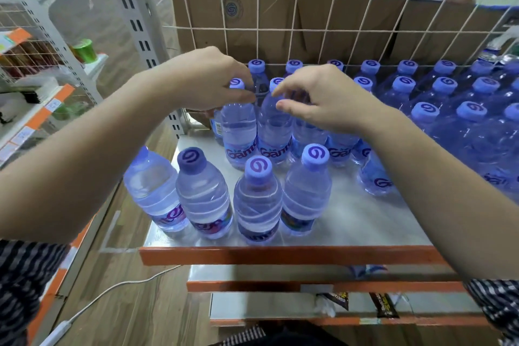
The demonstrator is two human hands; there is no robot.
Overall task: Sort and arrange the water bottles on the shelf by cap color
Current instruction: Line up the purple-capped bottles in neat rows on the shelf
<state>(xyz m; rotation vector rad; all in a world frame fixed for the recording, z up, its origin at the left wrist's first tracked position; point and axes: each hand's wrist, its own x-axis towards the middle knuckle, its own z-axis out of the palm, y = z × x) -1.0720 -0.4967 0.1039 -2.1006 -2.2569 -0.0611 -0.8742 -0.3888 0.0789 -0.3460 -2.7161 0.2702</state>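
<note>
Many clear water bottles with light blue caps stand on the white shelf. My left hand grips the neck of one upright bottle in the middle row. My right hand hovers with curled, parted fingers over the neighbouring bottle, touching nothing that I can make out. A front row of several bottles stands near the shelf's edge; one has a darker purple cap, the one beside it a lighter cap. Rows of blue-capped bottles fill the right side.
A wire grid backs the shelf, with cardboard behind it. The shelf's orange front rail runs below the front row. Lower shelves hold snack packs. Another rack stands to the left. A white cable lies on the wooden floor.
</note>
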